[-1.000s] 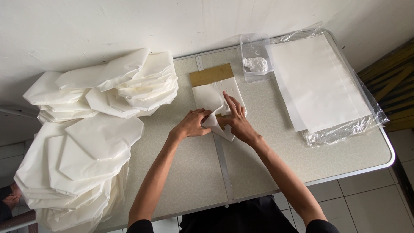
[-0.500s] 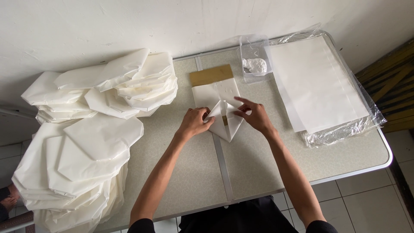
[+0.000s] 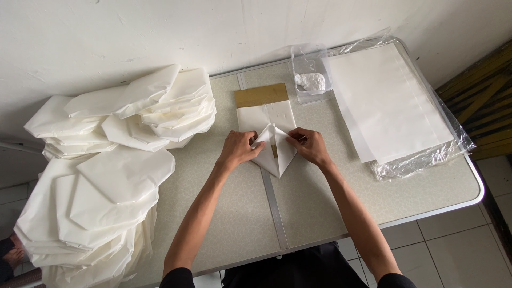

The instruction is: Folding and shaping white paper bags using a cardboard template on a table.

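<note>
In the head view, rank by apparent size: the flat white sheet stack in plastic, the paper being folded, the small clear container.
1. flat white sheet stack
2. paper being folded, partly hidden by both hands
3. small clear container

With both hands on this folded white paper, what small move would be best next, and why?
Probably press the two slanted flaps flat along the middle. The left hand and right hand each pinch one flap of the white folded paper sheet; the flaps meet in a point toward the person, but look slightly raised over the brown rectangular board.
</note>
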